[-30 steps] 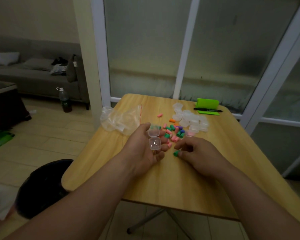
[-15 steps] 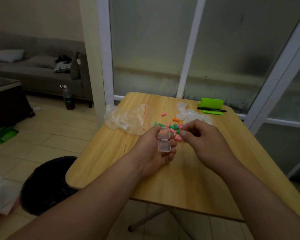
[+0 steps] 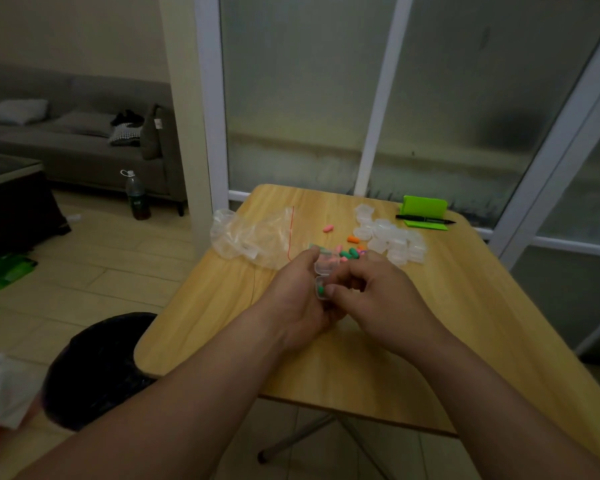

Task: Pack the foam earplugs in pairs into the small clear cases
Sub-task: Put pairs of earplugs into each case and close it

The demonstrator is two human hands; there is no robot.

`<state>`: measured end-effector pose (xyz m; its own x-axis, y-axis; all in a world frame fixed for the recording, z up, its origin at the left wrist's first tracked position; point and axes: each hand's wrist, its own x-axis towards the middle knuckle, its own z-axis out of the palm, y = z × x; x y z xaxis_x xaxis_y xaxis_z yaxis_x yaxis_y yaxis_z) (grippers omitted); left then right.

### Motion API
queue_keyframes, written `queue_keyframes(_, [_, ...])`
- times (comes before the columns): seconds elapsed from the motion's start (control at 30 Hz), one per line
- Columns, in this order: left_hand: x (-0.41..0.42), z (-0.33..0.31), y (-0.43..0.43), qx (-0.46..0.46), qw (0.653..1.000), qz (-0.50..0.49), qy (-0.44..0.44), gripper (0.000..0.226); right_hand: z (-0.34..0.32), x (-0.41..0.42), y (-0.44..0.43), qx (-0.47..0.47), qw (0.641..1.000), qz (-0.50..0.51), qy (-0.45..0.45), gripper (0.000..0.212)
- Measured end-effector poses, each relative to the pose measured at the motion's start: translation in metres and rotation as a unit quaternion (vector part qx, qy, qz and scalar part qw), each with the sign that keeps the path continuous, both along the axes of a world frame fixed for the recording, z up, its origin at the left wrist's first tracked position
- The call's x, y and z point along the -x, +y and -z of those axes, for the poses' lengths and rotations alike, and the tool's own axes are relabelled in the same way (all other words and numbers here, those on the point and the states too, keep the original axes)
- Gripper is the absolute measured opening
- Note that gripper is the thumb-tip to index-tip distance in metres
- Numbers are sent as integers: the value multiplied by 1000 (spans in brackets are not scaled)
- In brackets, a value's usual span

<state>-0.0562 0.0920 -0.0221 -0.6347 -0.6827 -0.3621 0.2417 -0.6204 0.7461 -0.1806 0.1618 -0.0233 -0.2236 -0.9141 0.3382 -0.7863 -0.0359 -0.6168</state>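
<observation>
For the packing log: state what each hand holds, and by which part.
Left hand grips the open clear case by its left side. Right hand pinches a green earplug by one end, in the lower half.

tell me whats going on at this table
A person is packing foam earplugs. The left hand holds an open case above the table, and the right hand pinches a green earplug into its lower half. More loose earplugs lie just beyond the hands, with a heap of clear cases to their right and a plastic bag to their left.
</observation>
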Motion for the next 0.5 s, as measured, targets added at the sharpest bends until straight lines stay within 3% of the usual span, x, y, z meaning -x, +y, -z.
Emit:
queue_keyframes(0.13, [-4, -1, -3, -11, 1000, 7, 19, 60, -1, -1, 2, -14, 1000, -12, -20, 4])
queue_keyframes(0.2, [-7, -1, -4, -7, 1000, 16, 21, 60, -5, 3, 3, -7, 997, -21, -78, 9])
queue_keyframes(0.33, [-9, -2, -5, 7, 1000, -4, -8, 56, -5, 39, -4, 41, 978, 87, -187, 15])
queue_keyframes(0.4, [-8, -2, -8, 3, 1000, -19, -11, 54, 1, 64, -10, 50, 967, 173, -180, 15])
queue_keyframes(0.5, [-8, -2, -10, -3, 1000, -28, -8, 54, 14, 86, -18, 10, 968, 237, -83, 14])
